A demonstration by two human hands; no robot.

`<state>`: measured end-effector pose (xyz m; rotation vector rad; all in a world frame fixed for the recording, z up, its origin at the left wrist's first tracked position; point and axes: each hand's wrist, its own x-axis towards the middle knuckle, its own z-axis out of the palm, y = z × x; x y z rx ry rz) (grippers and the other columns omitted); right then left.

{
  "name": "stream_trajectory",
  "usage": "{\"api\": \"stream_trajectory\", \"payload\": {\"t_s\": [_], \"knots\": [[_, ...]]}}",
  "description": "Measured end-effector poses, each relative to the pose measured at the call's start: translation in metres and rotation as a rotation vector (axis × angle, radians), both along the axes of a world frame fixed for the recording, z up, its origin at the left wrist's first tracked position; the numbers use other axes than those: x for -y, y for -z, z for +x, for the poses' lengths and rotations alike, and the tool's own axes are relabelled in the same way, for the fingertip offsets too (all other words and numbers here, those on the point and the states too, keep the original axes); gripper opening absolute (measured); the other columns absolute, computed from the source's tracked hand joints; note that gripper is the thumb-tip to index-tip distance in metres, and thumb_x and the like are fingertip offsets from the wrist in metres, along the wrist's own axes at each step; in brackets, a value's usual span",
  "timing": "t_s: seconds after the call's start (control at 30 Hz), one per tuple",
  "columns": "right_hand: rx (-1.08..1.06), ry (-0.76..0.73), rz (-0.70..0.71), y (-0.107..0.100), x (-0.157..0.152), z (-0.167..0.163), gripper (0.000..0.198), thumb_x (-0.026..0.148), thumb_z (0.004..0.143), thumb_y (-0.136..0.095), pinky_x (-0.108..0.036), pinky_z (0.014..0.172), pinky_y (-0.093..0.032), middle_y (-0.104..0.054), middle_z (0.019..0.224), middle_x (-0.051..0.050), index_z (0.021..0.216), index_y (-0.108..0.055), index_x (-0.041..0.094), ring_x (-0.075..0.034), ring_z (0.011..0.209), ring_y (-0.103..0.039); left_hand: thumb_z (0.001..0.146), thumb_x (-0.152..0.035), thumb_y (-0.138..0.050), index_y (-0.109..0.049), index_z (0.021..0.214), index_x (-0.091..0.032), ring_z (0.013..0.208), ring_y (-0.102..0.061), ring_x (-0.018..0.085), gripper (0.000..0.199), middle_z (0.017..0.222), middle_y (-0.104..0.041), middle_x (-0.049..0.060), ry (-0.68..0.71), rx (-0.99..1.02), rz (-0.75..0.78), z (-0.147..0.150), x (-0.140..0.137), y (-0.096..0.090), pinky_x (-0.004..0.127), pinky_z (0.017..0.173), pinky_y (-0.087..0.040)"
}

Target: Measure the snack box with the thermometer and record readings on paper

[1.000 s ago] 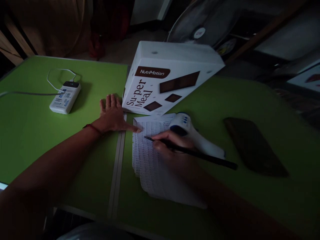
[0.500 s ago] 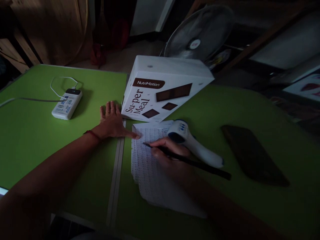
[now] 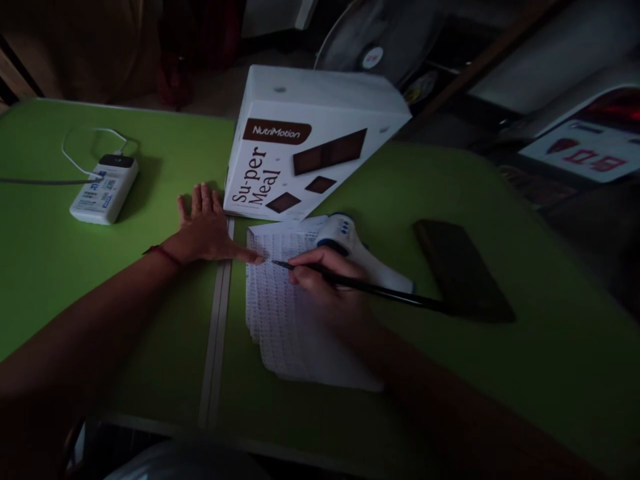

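Note:
My right hand (image 3: 333, 277) is closed in a writing grip around a long black pen (image 3: 385, 291). The pen points left, its tip at the upper part of a stack of papers (image 3: 280, 320) covered in rows of small writing. My left hand (image 3: 205, 230) lies flat with fingers spread on the green table, its thumb reaching onto the papers' left side near the pen tip. Behind the papers stands a white NutriMotion box (image 3: 320, 100). A white and blue handheld thermometer-like device (image 3: 367, 260) rests on the papers' upper right, partly hidden by my right hand.
A dark phone-like slab (image 3: 463, 267) lies on the green table (image 3: 450, 180) to the right. At the left is a white power bank (image 3: 105, 190) with cables. A metal strip (image 3: 216, 347) crosses the table. Beyond the table stands a fan (image 3: 373, 57).
The view has shifted, so everything on the table appears higher and further left. The pen now lies more level, with its tip closer to my left thumb. Both hands stay at the papers.

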<state>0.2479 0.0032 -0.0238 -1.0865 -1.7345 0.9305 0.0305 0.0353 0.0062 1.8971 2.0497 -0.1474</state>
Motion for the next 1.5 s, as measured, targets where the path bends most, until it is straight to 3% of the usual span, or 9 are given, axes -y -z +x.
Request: {"api": "stream_trajectory", "payload": {"t_s": [0.1, 0.27, 0.43, 0.63, 1.0, 1.37, 1.5], "knots": [[-0.072, 0.028, -0.058, -0.0008, 0.0007, -0.0009, 0.006, 0.026, 0.078, -0.063, -0.030, 0.047, -0.047, -0.064, 0.059, 0.002, 0.074, -0.066, 0.027, -0.016, 0.052, -0.058, 0.053, -0.104, -0.064, 0.007, 0.166, 0.003, 0.159, 0.020, 0.044, 0.170, 0.171, 0.019, 0.027, 0.008, -0.002, -0.006, -0.0002, -0.0009, 0.0013, 0.062, 0.128, 0.011], [-0.014, 0.016, -0.091, 0.0059, -0.0002, -0.0013, 0.004, 0.027, 0.074, -0.066, -0.032, 0.044, -0.043, -0.062, 0.055, 0.001, 0.072, -0.067, 0.030, -0.017, 0.049, -0.054, 0.051, -0.101, -0.069, 0.005, 0.168, -0.004, 0.160, 0.020, 0.044, 0.169, 0.172, 0.017, 0.025, 0.010, 0.032, 0.010, 0.0000, -0.0006, 0.0024, 0.063, 0.128, 0.012], [0.051, 0.032, -0.030, 0.0056, -0.0009, 0.0000, 0.004, 0.031, 0.074, -0.067, -0.031, 0.046, -0.045, -0.063, 0.054, 0.002, 0.071, -0.066, 0.029, -0.016, 0.048, -0.054, 0.051, -0.100, -0.070, 0.006, 0.167, -0.003, 0.160, 0.020, 0.044, 0.170, 0.173, 0.017, 0.026, 0.008, 0.034, 0.013, 0.0004, -0.0005, 0.0030, 0.062, 0.128, 0.012], [0.092, 0.030, 0.065, 0.0034, -0.0005, -0.0001, 0.008, 0.024, 0.076, -0.065, -0.033, 0.051, -0.048, -0.065, 0.059, 0.000, 0.070, -0.064, 0.028, -0.018, 0.053, -0.059, 0.051, -0.100, -0.070, 0.006, 0.168, -0.004, 0.157, 0.023, 0.046, 0.169, 0.173, 0.017, 0.024, 0.010, 0.057, 0.017, -0.0015, -0.0017, 0.0058, 0.062, 0.127, 0.015], [0.148, -0.017, 0.055, 0.0032, 0.0007, 0.0009, 0.008, 0.025, 0.078, -0.065, -0.033, 0.050, -0.046, -0.065, 0.059, 0.000, 0.072, -0.064, 0.029, -0.018, 0.053, -0.059, 0.051, -0.107, -0.059, 0.009, 0.167, -0.003, 0.159, 0.022, 0.045, 0.169, 0.173, 0.019, 0.022, 0.026, 0.007, 0.000, -0.0016, -0.0031, 0.0064, 0.060, 0.128, 0.013], [0.146, -0.025, 0.060, 0.0044, -0.0003, 0.0015, 0.011, 0.023, 0.078, -0.064, -0.033, 0.049, -0.046, -0.063, 0.057, 0.002, 0.069, -0.062, 0.030, -0.018, 0.052, -0.057, 0.050, -0.102, -0.067, 0.008, 0.167, -0.005, 0.159, 0.022, 0.045, 0.170, 0.173, 0.019, 0.024, 0.020, 0.043, 0.008, -0.0010, -0.0028, 0.0051, 0.063, 0.127, 0.014], [0.118, 0.014, 0.079, 0.0036, 0.0000, -0.0001, 0.010, 0.023, 0.076, -0.062, -0.032, 0.051, -0.048, -0.064, 0.058, 0.001, 0.069, -0.062, 0.029, -0.017, 0.054, -0.059, 0.047, -0.106, -0.062, 0.008, 0.168, -0.005, 0.159, 0.021, 0.045, 0.172, 0.173, 0.019, 0.023, 0.016, 0.041, 0.012, -0.0021, -0.0030, 0.0063, 0.063, 0.127, 0.014]]}}
